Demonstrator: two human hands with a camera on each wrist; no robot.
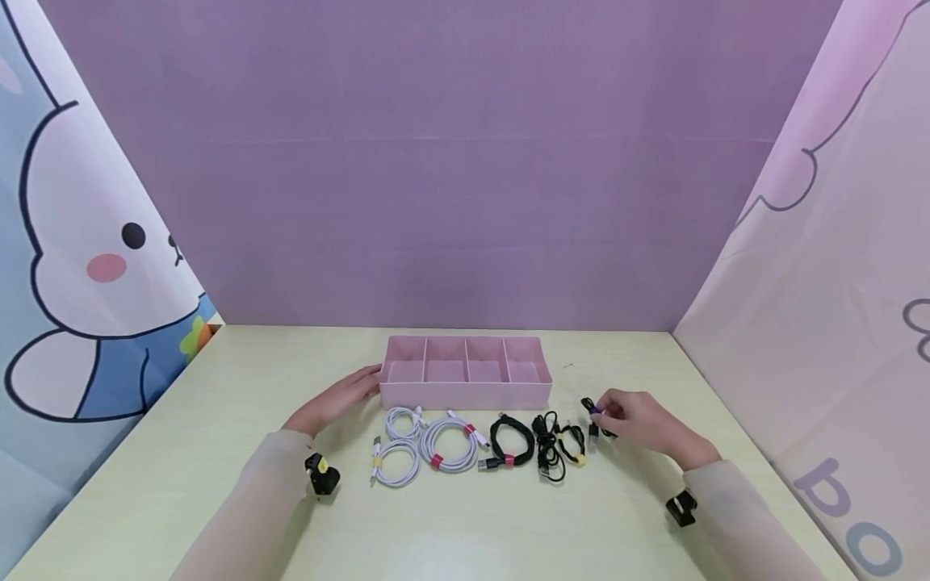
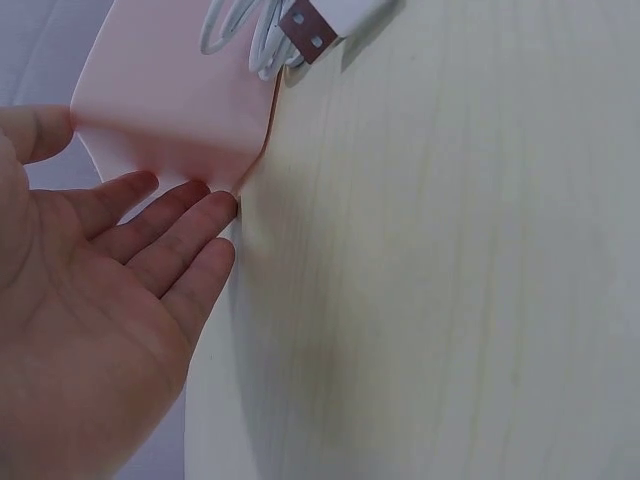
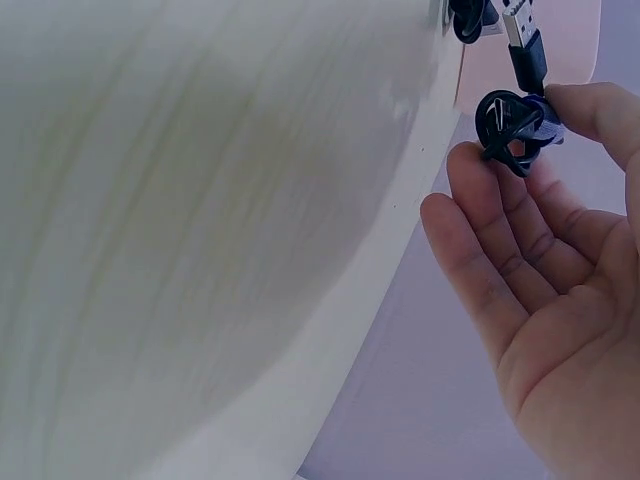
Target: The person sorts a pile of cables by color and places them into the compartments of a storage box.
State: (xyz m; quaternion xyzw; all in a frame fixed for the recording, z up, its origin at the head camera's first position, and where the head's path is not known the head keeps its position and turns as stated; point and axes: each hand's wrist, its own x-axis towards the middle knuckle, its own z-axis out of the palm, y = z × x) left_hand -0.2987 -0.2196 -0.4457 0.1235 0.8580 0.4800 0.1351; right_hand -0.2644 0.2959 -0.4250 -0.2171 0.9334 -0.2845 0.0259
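Observation:
A pink box (image 1: 465,395) with several compartments in a row stands on the table. My left hand (image 1: 347,395) touches its left end with fingertips; in the left wrist view the fingers (image 2: 180,235) lie fairly straight against the pink wall (image 2: 180,90). My right hand (image 1: 643,420) pinches a small bundled black USB cable (image 3: 515,125) between thumb and fingers, right of the box; its metal plug shows in the right wrist view. In front of the box lie coiled white cables (image 1: 452,470), a black coiled cable (image 1: 513,461), a bundled black cable (image 1: 543,440) and a small black one with a yellow tie (image 1: 580,460).
The pale wooden table (image 1: 465,532) is bounded by a purple backdrop (image 1: 465,177) behind, a cartoon-printed panel (image 1: 116,298) on the left and a pale pink panel (image 1: 821,339) on the right. Black wrist cameras (image 1: 323,474) sit on both wrists.

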